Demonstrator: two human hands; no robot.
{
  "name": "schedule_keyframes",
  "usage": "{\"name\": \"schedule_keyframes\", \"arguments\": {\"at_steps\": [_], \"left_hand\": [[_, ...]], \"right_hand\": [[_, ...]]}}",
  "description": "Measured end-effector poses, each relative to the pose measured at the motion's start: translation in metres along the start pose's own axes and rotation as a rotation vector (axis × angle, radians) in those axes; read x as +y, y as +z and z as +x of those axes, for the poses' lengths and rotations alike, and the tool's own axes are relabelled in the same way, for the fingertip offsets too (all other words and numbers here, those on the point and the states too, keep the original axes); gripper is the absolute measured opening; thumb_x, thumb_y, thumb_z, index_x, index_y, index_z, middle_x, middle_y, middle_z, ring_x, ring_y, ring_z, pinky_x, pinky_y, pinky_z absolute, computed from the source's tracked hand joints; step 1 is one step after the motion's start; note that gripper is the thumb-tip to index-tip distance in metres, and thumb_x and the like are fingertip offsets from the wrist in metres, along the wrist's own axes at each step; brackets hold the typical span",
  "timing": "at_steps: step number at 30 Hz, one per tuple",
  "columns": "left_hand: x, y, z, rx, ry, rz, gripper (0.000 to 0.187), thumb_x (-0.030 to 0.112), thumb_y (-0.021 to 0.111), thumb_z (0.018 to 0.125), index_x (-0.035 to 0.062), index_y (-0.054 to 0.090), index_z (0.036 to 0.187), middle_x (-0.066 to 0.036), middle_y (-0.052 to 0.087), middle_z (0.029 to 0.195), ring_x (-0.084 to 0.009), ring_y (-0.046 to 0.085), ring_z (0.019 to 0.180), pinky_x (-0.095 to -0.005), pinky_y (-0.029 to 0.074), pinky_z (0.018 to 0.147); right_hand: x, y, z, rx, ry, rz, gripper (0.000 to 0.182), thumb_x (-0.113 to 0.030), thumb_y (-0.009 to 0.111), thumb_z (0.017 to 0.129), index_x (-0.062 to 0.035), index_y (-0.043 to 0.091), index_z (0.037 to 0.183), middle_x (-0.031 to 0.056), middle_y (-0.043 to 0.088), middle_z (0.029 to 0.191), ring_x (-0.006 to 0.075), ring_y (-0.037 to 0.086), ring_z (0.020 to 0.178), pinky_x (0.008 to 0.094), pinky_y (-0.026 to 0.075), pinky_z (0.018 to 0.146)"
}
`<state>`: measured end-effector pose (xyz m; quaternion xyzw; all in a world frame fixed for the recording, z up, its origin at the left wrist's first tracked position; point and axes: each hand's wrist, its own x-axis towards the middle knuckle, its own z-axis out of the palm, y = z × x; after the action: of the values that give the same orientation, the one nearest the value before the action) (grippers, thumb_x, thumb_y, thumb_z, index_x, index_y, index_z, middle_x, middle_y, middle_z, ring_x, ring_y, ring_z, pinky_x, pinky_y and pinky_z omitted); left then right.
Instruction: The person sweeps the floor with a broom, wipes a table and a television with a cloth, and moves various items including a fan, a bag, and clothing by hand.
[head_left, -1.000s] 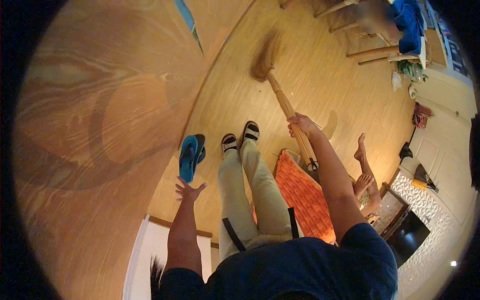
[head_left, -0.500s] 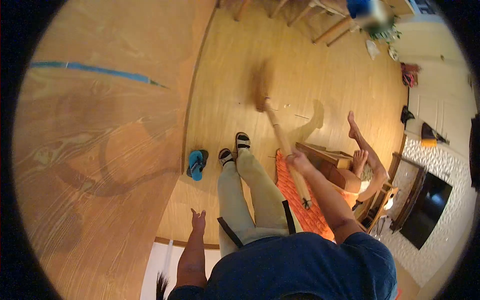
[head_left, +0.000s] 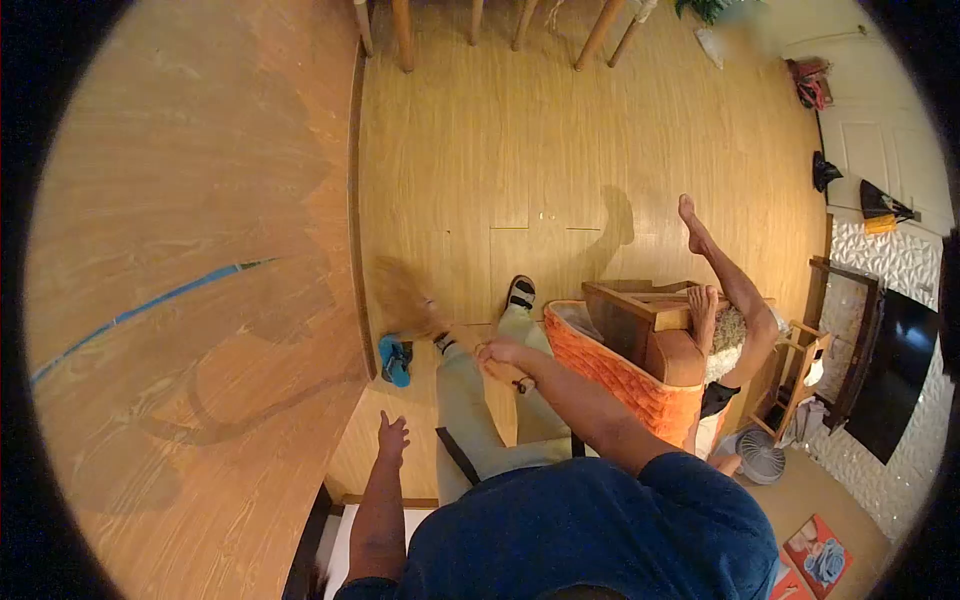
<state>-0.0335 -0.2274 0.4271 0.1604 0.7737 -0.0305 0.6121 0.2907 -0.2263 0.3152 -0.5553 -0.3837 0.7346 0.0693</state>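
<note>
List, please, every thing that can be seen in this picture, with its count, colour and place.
broom: one, straw-coloured bristles blurred, near the wall base, handle in the right hand
flip-flops: one pair, blue, on the floor beside the wall
floor: one, light wood planks, centre
wall: one, wood-grain, with a blue stripe, left
orange cushion: one, orange, quilted, right of the legs
another person's leg: one raised, bare foot up, right of centre
fan: one, grey, on the floor, lower right
television: one, black, far right
chair legs: several, wooden, top edge
left hand: one, empty, fingers spread, low near the wall
right hand: one, closed around the broom handle
</note>
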Motion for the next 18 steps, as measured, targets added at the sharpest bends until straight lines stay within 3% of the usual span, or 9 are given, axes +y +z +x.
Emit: {"name": "schedule_keyframes", "arguments": {"at_steps": [2, 3, 5, 6, 8, 10, 13, 15, 18], "left_hand": [[-0.002, -0.001, 0.013, -0.163, -0.153, -0.247, 0.065, 0.032, 0.05, 0.08, 0.0185, 0.012, 0.131, -0.007, 0.047, 0.102, -0.0244, 0.047, 0.089, -0.0389, 0.038, 0.073], [0.009, 0.008, -0.003, -0.153, -0.151, -0.235, 0.065, 0.032, 0.05, 0.08, 0.0185, 0.012, 0.131, -0.007, 0.047, 0.102, -0.0244, 0.047, 0.089, -0.0389, 0.038, 0.073], [0.042, 0.048, -0.044, -0.048, 0.025, 0.088, 0.072, 0.028, 0.052, 0.079, 0.015, 0.005, 0.132, -0.011, 0.047, 0.102, -0.0225, 0.047, 0.085, -0.0385, 0.041, 0.073], [0.048, 0.058, -0.046, -0.054, 0.009, 0.141, 0.072, 0.027, 0.052, 0.079, 0.0153, 0.005, 0.132, -0.012, 0.048, 0.1, -0.0228, 0.048, 0.088, -0.0372, 0.041, 0.072], [0.062, 0.076, -0.049, -0.06, 0.036, 0.171, 0.072, 0.027, 0.052, 0.079, 0.016, 0.005, 0.132, -0.011, 0.048, 0.1, -0.0224, 0.048, 0.088, -0.037, 0.041, 0.071], [0.076, 0.087, -0.05, -0.065, 0.058, 0.204, 0.071, 0.026, 0.052, 0.079, 0.0166, 0.006, 0.132, -0.011, 0.049, 0.099, -0.022, 0.048, 0.087, -0.0367, 0.041, 0.07], [0.097, 0.097, -0.048, -0.116, 0.154, 0.167, 0.069, 0.025, 0.052, 0.079, 0.0176, 0.008, 0.132, -0.009, 0.049, 0.098, -0.0195, 0.048, 0.083, -0.0349, 0.042, 0.067], [0.112, 0.096, -0.046, -0.144, 0.196, 0.177, 0.067, 0.025, 0.052, 0.078, 0.0172, 0.011, 0.132, -0.006, 0.05, 0.093, -0.0162, 0.048, 0.077, -0.0325, 0.042, 0.063], [0.142, 0.097, -0.057, -0.074, 0.171, 0.159, 0.066, 0.024, 0.052, 0.078, 0.0165, 0.014, 0.131, -0.003, 0.049, 0.087, -0.0138, 0.047, 0.073, -0.031, 0.042, 0.06]], "right_hand": [[0.085, -0.038, 0.017, 0.191, -0.806, -0.613, 0.021, -0.014, 0.056, 0.07, -0.013, 0.059, 0.09, 0.001, 0.058, 0.087, 0.0166, 0.055, 0.077, 0.0319, 0.044, 0.065], [0.061, -0.074, -0.012, -0.079, -0.078, -0.67, 0.024, -0.015, 0.051, 0.073, -0.0183, 0.059, 0.095, 0.0005, 0.055, 0.101, 0.019, 0.052, 0.089, 0.0312, 0.042, 0.073], [0.107, -0.122, -0.046, 0.248, -0.003, -0.145, 0.025, -0.015, 0.042, 0.078, -0.0086, 0.057, 0.097, 0.005, 0.055, 0.104, 0.0203, 0.054, 0.085, 0.0307, 0.043, 0.073], [0.08, -0.168, -0.097, 0.184, -0.315, -0.269, 0.026, -0.011, 0.039, 0.078, -0.008, 0.058, 0.096, 0.0034, 0.056, 0.102, 0.0181, 0.055, 0.083, 0.0297, 0.043, 0.071], [0.074, -0.219, -0.128, 0.197, 0.074, -0.511, 0.024, -0.012, 0.047, 0.074, -0.0072, 0.058, 0.095, 0.0025, 0.059, 0.092, 0.0162, 0.056, 0.076, 0.03, 0.044, 0.066], [0.045, -0.249, -0.161, 0.476, 0.348, 0.138, 0.028, -0.013, 0.057, 0.065, -0.0053, 0.058, 0.092, 0.0044, 0.058, 0.074, 0.0172, 0.055, 0.065, 0.0304, 0.044, 0.059], [0.026, -0.278, -0.187, 0.609, 0.446, 0.267, 0.036, -0.011, 0.064, 0.059, -0.0027, 0.055, 0.093, 0.0055, 0.053, 0.06, 0.0168, 0.052, 0.055, 0.0308, 0.043, 0.049], [0.036, -0.284, -0.19, 0.639, 0.336, 0.272, 0.036, -0.009, 0.062, 0.06, -0.0019, 0.054, 0.095, 0.006, 0.052, 0.06, 0.0167, 0.051, 0.052, 0.0299, 0.042, 0.046], [-0.035, -0.276, -0.236, 0.609, 0.226, 0.48, 0.042, -0.005, 0.057, 0.066, -0.0021, 0.046, 0.106, 0.0072, 0.053, 0.063, 0.0163, 0.05, 0.047, 0.0283, 0.04, 0.037]]}}
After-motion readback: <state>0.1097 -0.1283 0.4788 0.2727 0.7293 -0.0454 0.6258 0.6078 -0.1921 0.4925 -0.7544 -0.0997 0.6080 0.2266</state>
